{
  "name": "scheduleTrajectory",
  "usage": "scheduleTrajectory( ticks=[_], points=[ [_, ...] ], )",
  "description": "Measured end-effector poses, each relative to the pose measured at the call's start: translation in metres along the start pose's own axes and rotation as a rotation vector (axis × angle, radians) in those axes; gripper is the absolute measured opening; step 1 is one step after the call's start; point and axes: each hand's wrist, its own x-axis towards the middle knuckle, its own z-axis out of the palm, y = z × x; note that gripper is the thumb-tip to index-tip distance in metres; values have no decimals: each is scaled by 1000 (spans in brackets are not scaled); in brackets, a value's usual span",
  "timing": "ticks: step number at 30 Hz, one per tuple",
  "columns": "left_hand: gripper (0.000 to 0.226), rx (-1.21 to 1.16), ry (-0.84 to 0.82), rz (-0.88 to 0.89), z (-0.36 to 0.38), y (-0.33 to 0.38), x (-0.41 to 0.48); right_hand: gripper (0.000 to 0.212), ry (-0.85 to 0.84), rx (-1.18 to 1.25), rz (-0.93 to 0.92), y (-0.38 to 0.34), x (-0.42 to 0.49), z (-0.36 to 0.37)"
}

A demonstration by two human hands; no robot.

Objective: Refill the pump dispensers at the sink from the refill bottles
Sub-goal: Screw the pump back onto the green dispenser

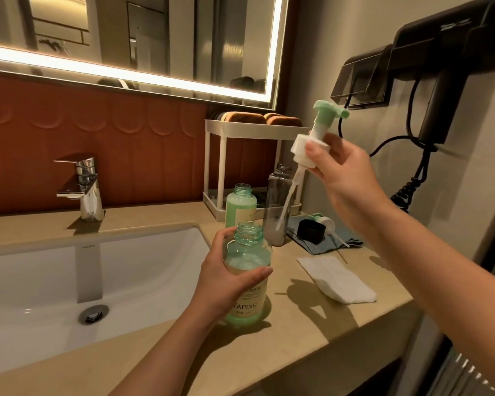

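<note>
Lower centre, dispenser bottle (247,284): fingers of your left hand (220,284) wrap it, steadying the open neck.
Right of centre, pump (312,138): your right hand (346,178) pinches its collar, holding the tube clear.

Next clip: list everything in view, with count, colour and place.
sink: 1, white
faucet: 1, chrome, behind sink
mirror: 1, lit edge, above sink
hair dryer: 1, black, wall right
rack: 1, white, back of counter; brown pads on top
held bottle: 1, green, uncapped, counter front beside sink
second green bottle: 1, uncapped, on counter behind it
clear bottle: 1, greyish, uncapped, beside the second
held pump: 1, green top, white collar, raised over the bottles
blue cloth: 1, counter right
spare pump: 1, green and white, lying on blue cloth
black cap: 1, on blue cloth
white cloth: 1, folded, counter front right
left hand: grips held bottle
right hand: pinches held pump's collar
</note>
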Motion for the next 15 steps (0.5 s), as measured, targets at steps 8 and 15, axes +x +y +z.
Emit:
scheduleTrajectory(
  ticks=[8, 15],
  points=[
    [85, -5, 1, 10, 0, -1, -1, 4, 28, 221, 85, -17, 2, 18],
    [84, 4, 0, 4, 1, -3, 1, 23, -74, 55, 135, 1, -11, 32]
  ],
)
